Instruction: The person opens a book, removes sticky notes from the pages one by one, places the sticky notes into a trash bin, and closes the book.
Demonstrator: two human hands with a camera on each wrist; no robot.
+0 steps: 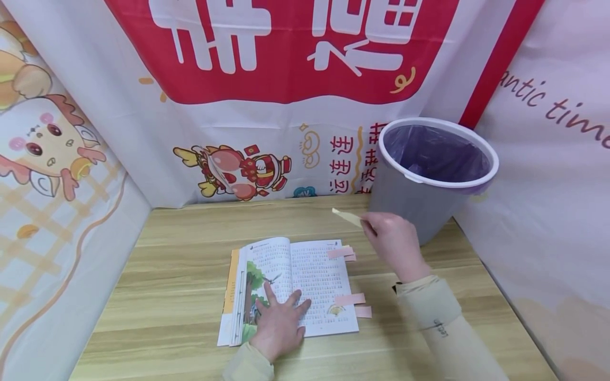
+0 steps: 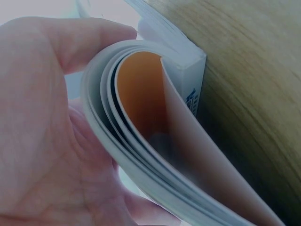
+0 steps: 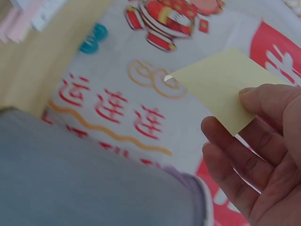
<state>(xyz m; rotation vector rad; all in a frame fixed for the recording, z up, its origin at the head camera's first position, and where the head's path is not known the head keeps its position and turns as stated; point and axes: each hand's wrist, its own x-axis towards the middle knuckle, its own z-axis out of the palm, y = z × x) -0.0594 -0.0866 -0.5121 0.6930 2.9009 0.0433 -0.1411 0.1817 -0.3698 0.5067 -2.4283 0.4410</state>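
An open book [image 1: 316, 275] lies on the wooden table, its pages printed with text and a green tree picture. My left hand [image 1: 278, 325] rests on the lower part of the pages with fingers spread. The left wrist view shows that hand's palm beside the book's curved-over pages [image 2: 141, 165]. Raised to the right of the book, my right hand [image 1: 394, 241] pinches a pale yellow sticky note [image 3: 221, 84] between thumb and fingers. Pink paper tabs [image 1: 350, 299] stick out from the book's right edge.
A grey trash bin [image 1: 400, 201] with a white rim and a purple liner stands at the back right of the table [image 1: 157, 296], close to my right hand. Printed cloths hang behind and on both sides.
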